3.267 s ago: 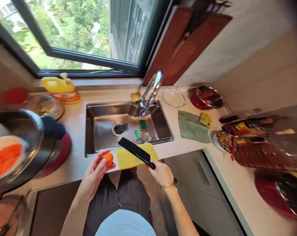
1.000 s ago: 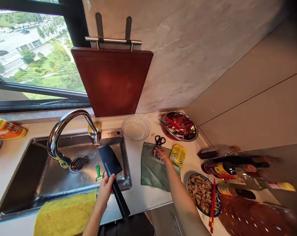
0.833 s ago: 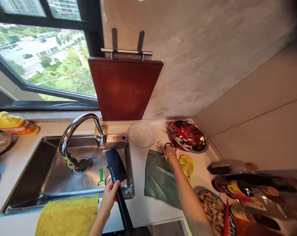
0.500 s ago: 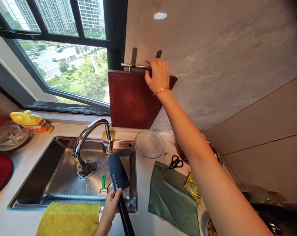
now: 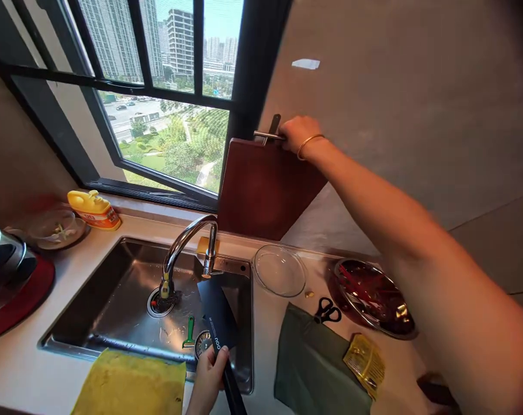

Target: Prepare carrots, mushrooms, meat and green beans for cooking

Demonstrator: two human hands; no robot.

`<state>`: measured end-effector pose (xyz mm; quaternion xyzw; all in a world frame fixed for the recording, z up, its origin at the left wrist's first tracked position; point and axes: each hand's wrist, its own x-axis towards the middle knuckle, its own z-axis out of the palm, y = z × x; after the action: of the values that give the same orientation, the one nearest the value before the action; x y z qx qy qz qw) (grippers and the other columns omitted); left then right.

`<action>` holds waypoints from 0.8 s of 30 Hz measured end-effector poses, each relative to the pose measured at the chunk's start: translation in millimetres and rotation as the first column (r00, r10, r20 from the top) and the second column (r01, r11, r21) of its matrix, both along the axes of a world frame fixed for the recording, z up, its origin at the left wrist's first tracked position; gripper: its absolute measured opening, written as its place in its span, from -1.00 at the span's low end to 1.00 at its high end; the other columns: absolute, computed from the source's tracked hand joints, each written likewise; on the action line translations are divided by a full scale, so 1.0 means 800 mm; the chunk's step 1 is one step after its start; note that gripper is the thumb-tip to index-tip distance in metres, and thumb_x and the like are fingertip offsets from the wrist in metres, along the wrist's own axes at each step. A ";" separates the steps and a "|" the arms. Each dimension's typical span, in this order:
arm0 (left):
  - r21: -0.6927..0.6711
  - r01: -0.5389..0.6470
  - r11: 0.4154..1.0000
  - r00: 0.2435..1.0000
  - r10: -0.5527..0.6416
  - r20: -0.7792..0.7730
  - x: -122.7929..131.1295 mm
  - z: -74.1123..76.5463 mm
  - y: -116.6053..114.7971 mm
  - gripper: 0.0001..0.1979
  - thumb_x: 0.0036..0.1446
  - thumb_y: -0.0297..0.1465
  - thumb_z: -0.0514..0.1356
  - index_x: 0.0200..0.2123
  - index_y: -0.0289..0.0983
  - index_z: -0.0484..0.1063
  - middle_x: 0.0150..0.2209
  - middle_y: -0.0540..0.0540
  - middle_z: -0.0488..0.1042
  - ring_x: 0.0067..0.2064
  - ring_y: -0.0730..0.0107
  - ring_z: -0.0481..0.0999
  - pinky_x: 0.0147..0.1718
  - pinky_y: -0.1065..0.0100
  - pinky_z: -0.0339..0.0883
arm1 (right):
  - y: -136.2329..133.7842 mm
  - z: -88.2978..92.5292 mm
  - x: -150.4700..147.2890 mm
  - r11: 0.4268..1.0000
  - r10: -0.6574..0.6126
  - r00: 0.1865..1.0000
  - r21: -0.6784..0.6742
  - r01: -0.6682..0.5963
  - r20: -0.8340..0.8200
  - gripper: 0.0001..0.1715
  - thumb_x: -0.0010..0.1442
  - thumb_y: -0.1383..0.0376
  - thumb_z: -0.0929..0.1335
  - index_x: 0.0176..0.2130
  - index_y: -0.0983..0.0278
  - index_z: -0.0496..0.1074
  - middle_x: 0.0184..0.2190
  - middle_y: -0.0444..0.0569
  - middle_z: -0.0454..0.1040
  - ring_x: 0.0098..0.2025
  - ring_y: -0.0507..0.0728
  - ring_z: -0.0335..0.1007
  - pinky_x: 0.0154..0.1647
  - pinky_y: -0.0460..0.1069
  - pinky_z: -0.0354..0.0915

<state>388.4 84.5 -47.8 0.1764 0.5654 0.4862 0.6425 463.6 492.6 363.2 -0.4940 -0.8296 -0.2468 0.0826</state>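
My left hand (image 5: 210, 374) is closed round the handle of a black cleaver (image 5: 218, 314), whose blade points out over the steel sink (image 5: 114, 288). My right hand (image 5: 298, 134) is raised to the wall, its fingers curled over the top edge of a reddish-brown wooden cutting board (image 5: 265, 190) that hangs from a metal rail (image 5: 267, 135). The board looks tilted, its upper right corner under my hand. A gold bangle sits on that wrist.
A curved faucet (image 5: 185, 245), a green peeler (image 5: 189, 334) and a strainer are at the sink. A yellow cloth (image 5: 131, 386) lies at its front. To the right are a glass bowl (image 5: 279, 270), black scissors (image 5: 328, 311), a green cloth (image 5: 315, 363), a yellow packet (image 5: 365, 363) and a steel bowl (image 5: 376, 297).
My right hand left the scissors, rose to the hanging board and now grips its top edge, and the board has tilted. The knife passed to my left hand earlier and stays over the sink.
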 end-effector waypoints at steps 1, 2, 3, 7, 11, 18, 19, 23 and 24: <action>-0.013 0.018 1.000 1.000 -0.018 0.016 0.000 0.001 -0.002 -0.39 -0.34 0.20 0.22 -0.61 -0.26 0.21 -0.69 0.13 0.07 -0.65 0.59 0.07 -0.67 0.49 -0.08 | -0.002 0.006 -0.001 1.000 0.007 1.000 -0.005 -0.007 0.000 -0.83 -0.11 0.45 0.43 -0.58 0.45 0.35 -0.33 -0.10 0.55 -0.45 -0.23 0.25 -0.54 -0.24 -0.09; -0.029 0.035 0.999 0.999 -0.034 0.029 -0.001 0.002 -0.003 -0.38 -0.35 0.21 0.22 -0.61 -0.25 0.21 -0.70 0.14 0.07 -0.66 0.59 0.07 -0.69 0.48 -0.09 | -0.006 0.010 -0.001 1.000 0.016 1.000 -0.015 -0.016 0.002 -0.85 -0.14 0.44 0.44 -0.57 0.45 0.37 -0.37 -0.16 0.55 -0.54 -0.24 0.16 -0.61 -0.21 -0.19; -0.041 0.044 0.998 0.998 -0.043 0.035 -0.001 0.005 -0.004 -0.38 -0.36 0.21 0.22 -0.61 -0.25 0.21 -0.71 0.14 0.08 -0.68 0.59 0.07 -0.70 0.49 -0.09 | -0.010 0.014 0.001 0.999 0.026 1.000 -0.025 -0.026 0.007 -0.87 -0.16 0.44 0.45 -0.56 0.44 0.40 -0.41 -0.23 0.54 -0.61 -0.23 0.05 -0.65 -0.17 -0.28; -0.010 0.033 0.999 0.999 -0.033 0.013 -0.006 0.022 -0.012 -0.42 -0.27 0.16 0.22 -0.58 -0.26 0.22 -0.68 0.13 0.13 -0.66 0.59 0.13 -0.69 0.50 -0.06 | -0.043 0.023 0.021 0.997 0.030 0.998 -0.074 -0.026 0.052 -0.82 -0.10 0.36 0.41 -0.39 0.40 0.50 -0.53 -0.37 0.49 -0.69 -0.14 -0.25 -0.68 -0.15 -0.37; 0.056 0.065 0.996 0.998 -0.064 -0.019 -0.010 0.038 -0.029 -0.48 -0.15 0.09 0.22 -0.54 -0.29 0.26 -0.65 0.13 0.16 -0.62 0.59 0.16 -0.66 0.51 -0.03 | -0.104 0.031 0.055 0.997 -0.012 0.994 -0.073 0.020 0.107 -0.70 -0.05 0.22 0.39 -0.29 0.32 0.54 -0.61 -0.39 0.43 -0.66 -0.12 -0.22 -0.64 -0.21 -0.29; 0.042 0.161 0.986 0.987 -0.162 0.022 -0.028 0.047 -0.061 -0.50 -0.13 0.05 0.23 -0.41 -0.31 0.37 -0.56 0.07 0.28 -0.56 0.59 0.20 -0.61 0.53 0.05 | -0.296 0.066 0.090 0.996 0.010 0.987 -0.084 0.003 0.162 -0.68 0.01 0.24 0.36 -0.23 0.34 0.54 -0.72 -0.41 0.18 -0.57 -0.19 0.05 -0.46 -0.24 -0.17; 0.060 0.180 0.982 0.982 -0.183 0.049 -0.032 0.047 -0.064 -0.50 -0.12 0.04 0.23 -0.36 -0.30 0.38 -0.52 0.05 0.33 -0.55 0.59 0.21 -0.59 0.52 0.09 | -0.324 0.071 0.091 0.989 -0.016 0.992 -0.144 0.034 0.128 -0.69 0.04 0.25 0.34 -0.22 0.31 0.54 -0.74 -0.42 0.16 -0.59 -0.20 0.08 -0.47 -0.25 -0.16; 0.152 0.341 0.928 0.921 -0.362 0.144 -0.042 0.043 -0.079 -0.52 -0.07 0.02 0.20 -0.26 -0.26 0.38 -0.22 -0.07 0.48 -0.55 0.61 0.19 -0.58 0.49 0.15 | -0.426 0.079 0.100 0.916 -0.312 0.950 -0.263 0.304 0.013 -0.70 0.03 0.25 0.28 -0.31 0.31 0.55 -0.75 -0.42 0.23 -0.65 -0.20 0.18 -0.49 -0.29 -0.04; 0.166 0.393 0.904 0.895 -0.418 0.157 -0.044 0.042 -0.086 -0.53 -0.05 0.01 0.20 -0.26 -0.27 0.38 -0.14 -0.10 0.48 -0.56 0.62 0.18 -0.59 0.48 0.15 | -0.451 0.078 0.106 0.889 -0.390 0.921 -0.262 0.376 -0.001 -0.69 0.01 0.24 0.28 -0.35 0.35 0.55 -0.75 -0.41 0.23 -0.65 -0.20 0.22 -0.47 -0.28 0.02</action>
<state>353.2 15.8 -13.9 0.2851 0.4196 0.3917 0.7676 548.3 131.8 425.5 -0.6606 -0.7384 -0.1354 -0.0099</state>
